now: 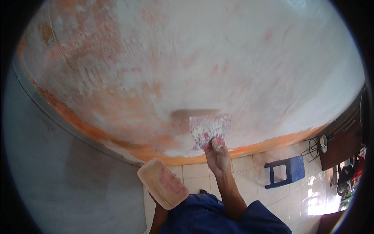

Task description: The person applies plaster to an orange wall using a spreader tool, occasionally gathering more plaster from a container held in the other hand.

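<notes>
My right hand [219, 158] is closed around a wide putty knife [210, 126], its thumb pressed on the blade's face. White and pinkish-red filler smears the blade, which is held up close to the wall [265, 78]; whether its edge touches cannot be made out. Low on the left, a pale rectangular tub [154, 175] with rounded corners is tilted in front of my left forearm [159, 219]. Reddish filler lies along one side of its inside. The tub hides the fingers of my left hand, which supports it from beneath.
Orange paint [156, 153] shows along the wall's lower edge and through its patchy white coat. A grey surface [89, 171] adjoins it on the left. A blue plastic stool [290, 171] lies on the tiled floor [249, 171] at the right, near dark furniture [343, 144].
</notes>
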Tool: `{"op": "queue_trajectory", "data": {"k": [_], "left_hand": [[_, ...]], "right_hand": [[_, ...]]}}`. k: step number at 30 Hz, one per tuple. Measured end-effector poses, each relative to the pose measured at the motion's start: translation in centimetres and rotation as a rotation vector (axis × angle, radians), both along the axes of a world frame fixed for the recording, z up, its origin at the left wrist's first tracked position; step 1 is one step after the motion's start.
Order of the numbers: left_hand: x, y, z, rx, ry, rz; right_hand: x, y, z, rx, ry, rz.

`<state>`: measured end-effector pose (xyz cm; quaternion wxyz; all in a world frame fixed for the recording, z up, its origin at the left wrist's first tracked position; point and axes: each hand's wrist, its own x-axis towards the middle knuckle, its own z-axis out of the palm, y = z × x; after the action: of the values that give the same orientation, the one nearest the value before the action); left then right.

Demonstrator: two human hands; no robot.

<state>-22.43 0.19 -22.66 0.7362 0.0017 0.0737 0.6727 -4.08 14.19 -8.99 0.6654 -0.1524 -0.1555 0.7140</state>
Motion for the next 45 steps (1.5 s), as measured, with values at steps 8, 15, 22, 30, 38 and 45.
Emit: {"op": "queue_trajectory", "data": {"k": [8,15,22,30,38,45], "left_hand": [[0.1,-1.4,0.1,0.039,0.113,0.015],[-0.6,-1.4,1.2,-0.077,-0.248,0.09],[-1.4,-1.8,2.2,-0.009,0.095,-0.045],[-1.5,-2.6,0.9,-0.03,0.319,0.055],[-0.9,-1.3,1.9,0.023,-0.096,0.054],[-2.0,-2.6,-1.0,0.07,0.023,0.029]], "right_hand": [[-1.9,4.7,1.7,0.016,-0.057,-0.23],[-3.1,6.8,-0.6,-0.31,-0.376,-0.409],[-0.8,4.1,-16.2,-0.616,-0.437,-0.364],[1.4,-1.1,-6.5,-0.205,-0.482,-0.167],[-1.4,7.2,-3.7,-0.287,-0.489,-0.426],[2.5,0.2,-21.8,-0.63,-0.591,-0.339]]}}
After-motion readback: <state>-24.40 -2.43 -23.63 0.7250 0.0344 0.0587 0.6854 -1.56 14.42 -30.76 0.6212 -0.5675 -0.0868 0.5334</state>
